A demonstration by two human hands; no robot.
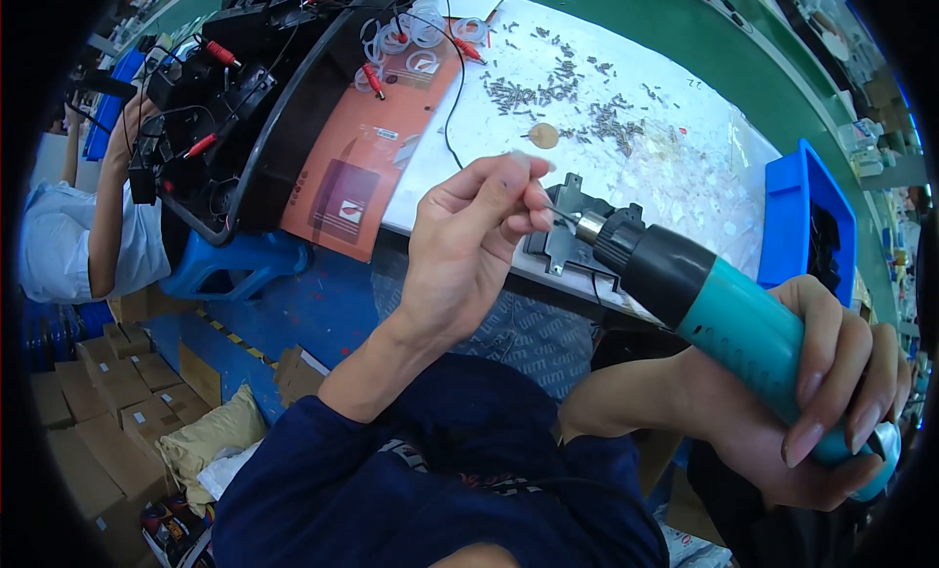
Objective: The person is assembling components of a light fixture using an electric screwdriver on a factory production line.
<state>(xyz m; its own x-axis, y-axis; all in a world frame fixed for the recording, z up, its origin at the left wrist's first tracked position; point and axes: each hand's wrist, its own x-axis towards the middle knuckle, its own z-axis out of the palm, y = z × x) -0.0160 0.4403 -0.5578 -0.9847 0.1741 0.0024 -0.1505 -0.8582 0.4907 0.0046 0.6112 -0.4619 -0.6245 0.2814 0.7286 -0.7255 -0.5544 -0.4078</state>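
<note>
Right grip (831, 397) clasping teal driver (745, 325) | left grip (474, 216) pinched closed by its bit (565, 217) | beyond both: white desk (641, 69), scattered metal parts (528, 93) | off to their left: blue floor (328, 318), cartons (108, 431)

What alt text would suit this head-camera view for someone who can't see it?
A person's right grip holds a teal-and-black power screwdriver, its bit pointing toward the curled fingers of the left grip. Small metal parts lie scattered on a white table, with a blue bin at right.
</note>
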